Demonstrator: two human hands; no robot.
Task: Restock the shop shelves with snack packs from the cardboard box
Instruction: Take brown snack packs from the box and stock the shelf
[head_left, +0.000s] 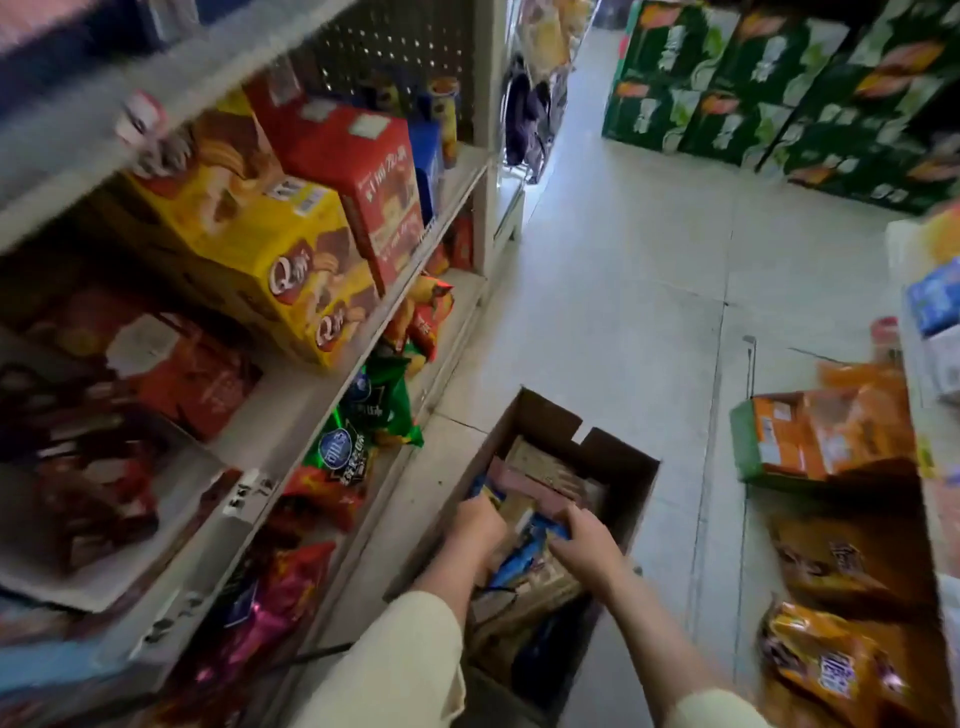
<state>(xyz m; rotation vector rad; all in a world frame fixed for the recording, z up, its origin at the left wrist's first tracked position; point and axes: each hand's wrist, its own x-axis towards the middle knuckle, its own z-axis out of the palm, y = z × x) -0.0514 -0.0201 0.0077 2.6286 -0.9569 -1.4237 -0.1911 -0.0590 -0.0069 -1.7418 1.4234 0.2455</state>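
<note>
An open cardboard box (631, 483) stands on the floor beside the shelf unit, with several snack packs inside. Both my hands reach down into it. My left hand (475, 527) curls round a blue snack pack at the box's left side. My right hand (584, 545) grips the other end of a blue pack (524, 551) near the middle. Brown and pink packs (540, 475) lie farther back in the box. The shelves (291, 410) on the left hold yellow and red boxes and bags of snacks.
Green and red snack bags (363, 415) hang over the lower shelf edge near the box. Orange packs in a green tray (821, 431) and more orange bags (831, 660) sit on the right. Green cartons (779, 88) are stacked across the aisle. Pale floor (623, 291) stretches ahead.
</note>
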